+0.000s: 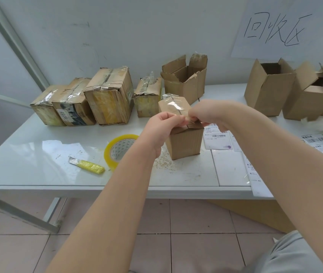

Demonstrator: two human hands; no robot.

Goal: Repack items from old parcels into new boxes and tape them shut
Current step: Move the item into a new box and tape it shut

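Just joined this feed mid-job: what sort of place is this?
Probably a parcel repacking station: worn taped parcels along the wall, open boxes at right, shipping labels and a tape roll on the white table. Left hand and right hand pinch tape on a small box.

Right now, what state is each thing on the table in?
box: flaps closed, tape across top
left hand: pinches tape
right hand: pinches tape
tape roll: lying unheld
cutter: blade out, unheld
old parcels: taped shut
back boxes: flaps open
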